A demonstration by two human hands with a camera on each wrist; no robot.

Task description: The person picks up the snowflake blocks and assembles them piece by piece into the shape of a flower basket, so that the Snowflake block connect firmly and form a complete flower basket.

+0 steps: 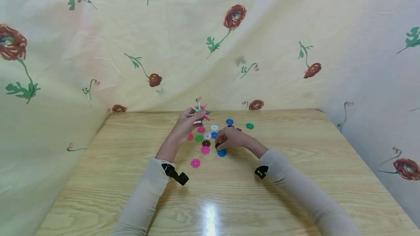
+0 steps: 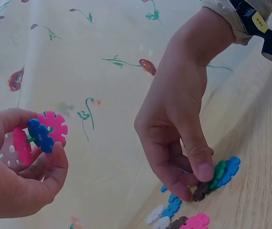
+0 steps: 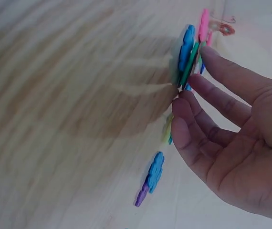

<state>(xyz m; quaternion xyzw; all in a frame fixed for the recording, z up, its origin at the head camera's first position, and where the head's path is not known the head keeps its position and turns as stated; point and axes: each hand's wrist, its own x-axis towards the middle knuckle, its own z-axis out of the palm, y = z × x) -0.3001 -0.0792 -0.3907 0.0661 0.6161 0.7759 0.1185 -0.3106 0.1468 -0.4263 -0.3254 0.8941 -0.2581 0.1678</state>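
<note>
Left hand [image 1: 183,126] gripping joined flower discs [image 2: 40,135], right hand [image 1: 233,138] pinching brown disc [image 2: 201,192], nearest pink disc [image 1: 195,163] on wooden table [image 1: 236,196]

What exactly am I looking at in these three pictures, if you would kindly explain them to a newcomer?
No machine is at work here, only a person's two bare hands. The wide picture comes from a camera worn on the head, looking forward and down; the other two come from cameras on the left and right wrists. On the wood-grain table, before a floral cloth, lie flower-shaped discs in pink, white, blue, green and brown. The left hand holds a cluster of joined discs. The right hand pinches a brown disc, with a green disc and a blue disc right beside it.
</note>
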